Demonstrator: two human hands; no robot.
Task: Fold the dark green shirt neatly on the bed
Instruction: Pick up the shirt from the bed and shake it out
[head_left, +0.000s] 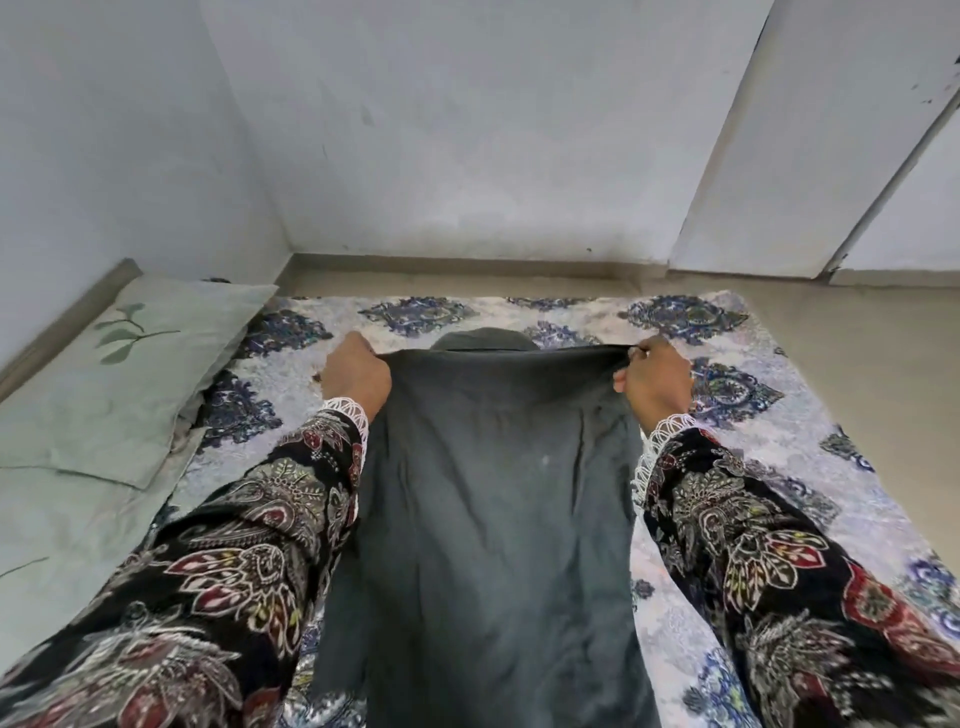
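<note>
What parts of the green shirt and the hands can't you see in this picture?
- Head view: the bottom of the dark green shirt is cut off by the lower edge.
- Its sleeves are out of sight, either folded under or behind the patterned sleeves.
- The fingertips of the left hand and right hand curl into the cloth, hiding the grip.
- The pillow runs off the left edge.

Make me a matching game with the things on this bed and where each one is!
Things:
1. dark green cotton shirt
2. pale green leaf-print pillow
3. left hand
4. right hand

Places:
A. pinching the shirt's right top corner
B. lying at the bed's left edge
C. stretched between both hands
D. pinching the shirt's left top corner

Pairs: 1-C, 2-B, 3-D, 4-A
</note>
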